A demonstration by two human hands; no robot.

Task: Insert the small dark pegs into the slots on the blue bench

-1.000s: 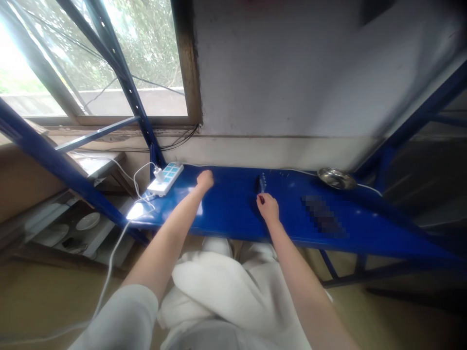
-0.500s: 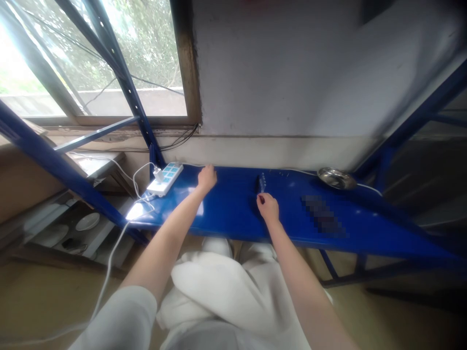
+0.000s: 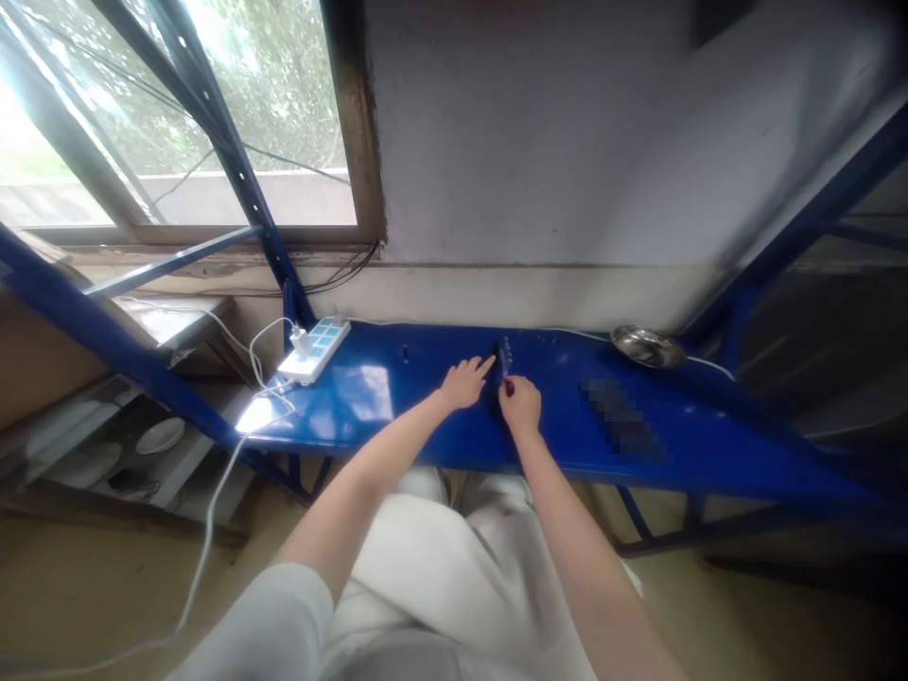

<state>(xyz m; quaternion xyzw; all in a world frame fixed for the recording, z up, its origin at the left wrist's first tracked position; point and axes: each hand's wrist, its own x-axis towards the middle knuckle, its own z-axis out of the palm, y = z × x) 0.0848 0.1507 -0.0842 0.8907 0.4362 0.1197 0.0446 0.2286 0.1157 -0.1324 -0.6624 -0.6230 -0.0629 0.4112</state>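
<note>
My left hand is above the blue tabletop, fingers stretched out. Its fingertips reach the near left side of a small dark and translucent strip with a row of bumps along one edge. At the near end of this strip is my right hand, thumb and fingers pinched together. Something small and dark red shows between those fingers, too small to name. A tiny dark upright piece stands on the table to the left, apart from both hands.
On the blue table lies a white power strip with a plug in it, at the left. A shiny metal bowl sits at the back right, near a blurred-out patch. Blue frame posts rise at both sides; a white cable hangs at the left.
My left hand has moved right and toward me, from the table's back left to the strip, and its fingers have opened. The tiny dark piece now shows where it was. My right hand stays put.
</note>
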